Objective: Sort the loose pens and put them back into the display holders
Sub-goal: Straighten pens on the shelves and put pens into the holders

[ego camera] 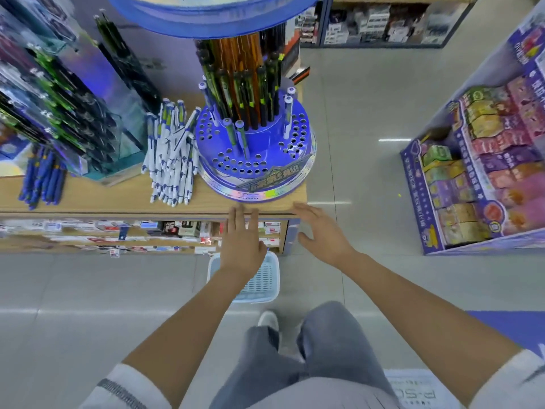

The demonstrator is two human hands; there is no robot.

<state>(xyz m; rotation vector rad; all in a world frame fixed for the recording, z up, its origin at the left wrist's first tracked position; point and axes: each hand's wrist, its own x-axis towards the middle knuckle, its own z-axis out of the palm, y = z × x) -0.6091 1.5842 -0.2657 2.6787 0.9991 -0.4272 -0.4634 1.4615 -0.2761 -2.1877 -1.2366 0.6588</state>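
Reaching forward, your left hand (242,242) and right hand (320,233) are flat, fingers extended, empty, before the round perforated blue holder (259,149); white pens (171,154) lie heaped beside it.

One round display holder (259,160), five white-capped pens (239,128) standing in its outer holes. Two loose piles — white-and-blue pens (171,160) and dark blue pens (44,178) — too many to count. One basket (265,281).
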